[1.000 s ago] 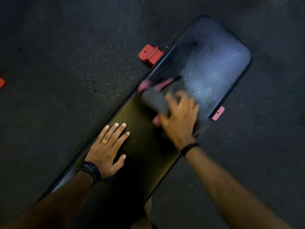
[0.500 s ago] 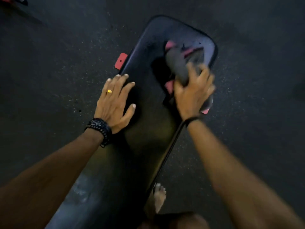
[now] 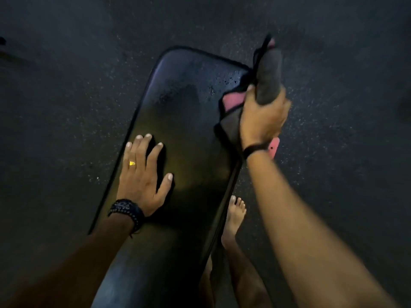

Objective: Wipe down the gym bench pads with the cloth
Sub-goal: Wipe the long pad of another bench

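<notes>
One grip [image 3: 263,114] clutches cloth [image 3: 268,78]; other [image 3: 142,174] flat

The bench pad [image 3: 189,121] looks like smooth black vinyl with a dull sheen, beaded with wet droplets toward 1 o'clock. The cloth [image 3: 268,78] is soft, matt grey fabric with pink patches. The floor [image 3: 66,96] is rough, speckled black rubber. A glossy gold-coloured ring [image 3: 132,163] gleams at 9 o'clock.

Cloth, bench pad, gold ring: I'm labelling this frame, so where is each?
cloth [image 3: 268,78], head view, on its dark grey upper fold.
bench pad [image 3: 195,138], head view, on its bare black top.
gold ring [image 3: 132,163], head view, on the band's face.
</notes>
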